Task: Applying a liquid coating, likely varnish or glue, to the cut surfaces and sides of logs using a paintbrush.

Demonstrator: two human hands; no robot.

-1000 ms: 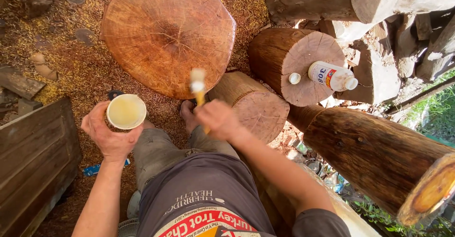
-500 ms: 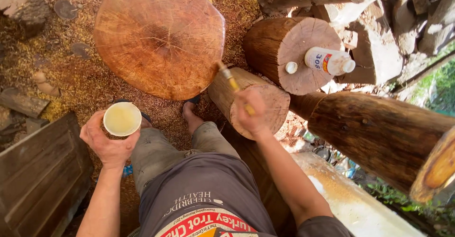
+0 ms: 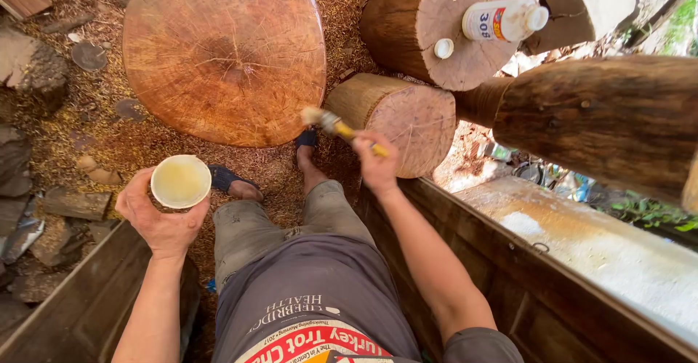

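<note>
My left hand holds a small round white cup with pale yellowish liquid in it, low at the left. My right hand grips a yellow-handled paintbrush, its pale bristles pointing left, just above the side of a small cut log. A big round wooden slab lies on the ground ahead of my feet. On a taller log stump lies a white plastic bottle on its side, with a small white cap beside it.
A thick log crosses the right side. Below it runs a long wooden trough with a wet pale floor. Wooden boards stand at the lower left. Sawdust, stones and scraps cover the ground; my sandalled feet stand near the slab.
My right hand swung the brush to the right, from beside the cup to over the small log. My left hand kept the cup held up. My head has moved, so the view sits closer.
</note>
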